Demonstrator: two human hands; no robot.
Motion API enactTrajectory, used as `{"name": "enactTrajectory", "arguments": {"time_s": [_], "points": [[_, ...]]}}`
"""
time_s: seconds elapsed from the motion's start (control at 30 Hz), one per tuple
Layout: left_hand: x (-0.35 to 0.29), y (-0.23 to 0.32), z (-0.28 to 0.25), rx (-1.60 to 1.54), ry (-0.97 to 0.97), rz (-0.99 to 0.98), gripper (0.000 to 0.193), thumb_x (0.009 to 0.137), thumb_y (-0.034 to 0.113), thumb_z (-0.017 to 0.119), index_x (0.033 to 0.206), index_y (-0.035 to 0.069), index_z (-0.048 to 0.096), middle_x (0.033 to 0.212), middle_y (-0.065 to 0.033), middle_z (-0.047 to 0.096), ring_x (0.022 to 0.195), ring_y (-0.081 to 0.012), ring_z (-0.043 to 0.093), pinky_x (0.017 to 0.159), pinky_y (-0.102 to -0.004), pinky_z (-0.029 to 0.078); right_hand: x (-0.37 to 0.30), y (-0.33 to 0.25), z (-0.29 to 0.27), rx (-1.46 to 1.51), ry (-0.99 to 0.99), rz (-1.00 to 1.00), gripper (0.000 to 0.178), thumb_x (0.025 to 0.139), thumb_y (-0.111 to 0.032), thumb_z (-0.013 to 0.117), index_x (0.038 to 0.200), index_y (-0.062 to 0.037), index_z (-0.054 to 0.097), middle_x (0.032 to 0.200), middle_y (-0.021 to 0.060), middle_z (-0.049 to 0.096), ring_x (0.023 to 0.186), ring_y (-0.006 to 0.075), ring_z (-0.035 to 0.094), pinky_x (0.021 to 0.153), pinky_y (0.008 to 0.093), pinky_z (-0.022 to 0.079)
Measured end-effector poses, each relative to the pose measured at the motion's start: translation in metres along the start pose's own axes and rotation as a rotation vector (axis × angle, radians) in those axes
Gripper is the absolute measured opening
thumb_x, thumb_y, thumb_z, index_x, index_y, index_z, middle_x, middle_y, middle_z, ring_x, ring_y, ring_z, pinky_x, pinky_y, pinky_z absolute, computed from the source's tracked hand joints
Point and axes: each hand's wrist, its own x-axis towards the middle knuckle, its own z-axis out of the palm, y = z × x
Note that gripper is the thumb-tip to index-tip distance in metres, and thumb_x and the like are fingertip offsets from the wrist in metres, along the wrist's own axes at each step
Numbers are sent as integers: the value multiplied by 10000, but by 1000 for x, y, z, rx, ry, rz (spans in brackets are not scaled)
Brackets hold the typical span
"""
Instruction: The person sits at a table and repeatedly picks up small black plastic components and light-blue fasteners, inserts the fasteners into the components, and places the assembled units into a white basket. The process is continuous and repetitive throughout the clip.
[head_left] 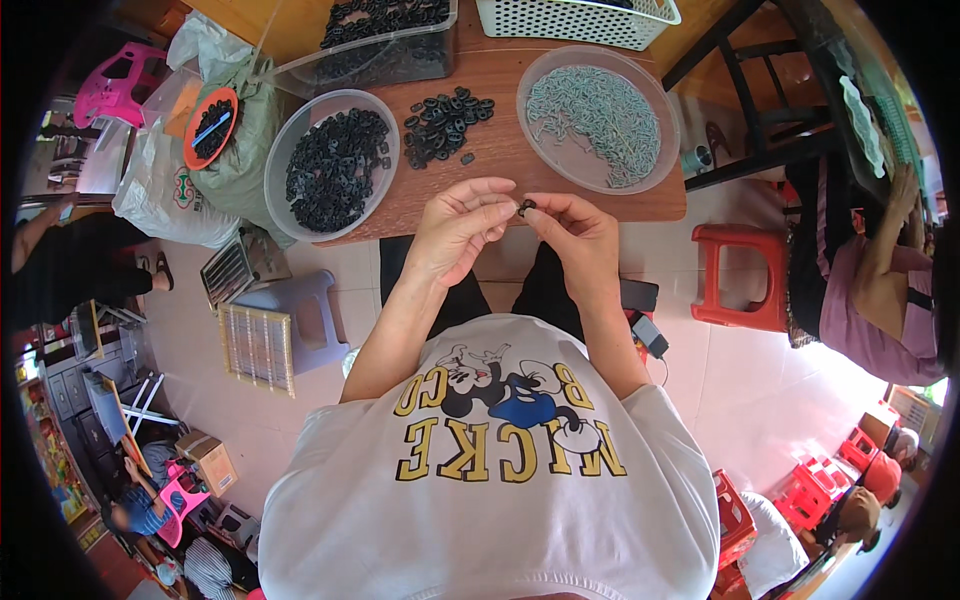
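Note:
My two hands meet in front of me over the table's near edge. Between the thumb and finger of my right hand (580, 240) is a small black plastic part (525, 207). My left hand (460, 228) pinches right beside it, thumb tip close against the part; whatever that pinch holds is too small to make out. Ahead lies a loose pile of black oval plastic parts (440, 128). More of them fill a round clear tub (277, 185) on the left. On the right, a round clear tub (668, 120) contains many thin silvery-green screws.
Behind stand a clear rectangular bin (440, 55) of black parts and a white perforated basket (570, 25). The brown table (640, 207) ends just before me. A red stool (740, 275) is at right, a grey-blue stool (315, 315) at left. Other people sit at both sides.

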Motion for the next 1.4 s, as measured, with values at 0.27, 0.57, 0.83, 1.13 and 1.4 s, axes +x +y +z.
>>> {"name": "enactTrajectory", "arguments": {"time_s": [0.27,0.57,0.83,1.13,1.4], "points": [[0,2,4,151,31,21,286,793,-11,675,1070,-23,604,864,-74,663,693,-88,598,590,-192,467,-2,3,-4,-141,17,-82,166,796,-46,683,956,-3,691,789,-5,649,663,30,535,572,172,410],[1,1,3,190,18,32,305,793,-10,675,1087,-26,597,861,-75,665,684,-86,595,588,-190,474,-5,-3,-2,-332,58,-216,176,781,-64,687,945,-2,696,781,33,652,649,58,547,583,200,428],[2,-4,0,72,-1,-14,295,801,1,672,1087,-16,603,879,-79,665,711,-90,606,602,-189,475,-5,2,-9,-200,35,-134,185,771,-57,700,950,-10,699,793,24,654,645,51,540,580,196,424],[1,-2,0,151,3,12,287,799,0,674,1076,-22,603,875,-79,665,701,-89,603,596,-189,475,-8,3,-9,-182,42,-115,172,772,-59,701,938,-13,703,779,23,654,647,48,542,579,195,427],[0,-6,2,224,14,35,286,787,16,689,1064,-12,623,859,-83,669,698,-86,595,603,-201,462,-8,3,-10,-280,35,-131,168,775,-65,697,934,-12,702,782,33,662,657,56,561,593,199,440]]}}
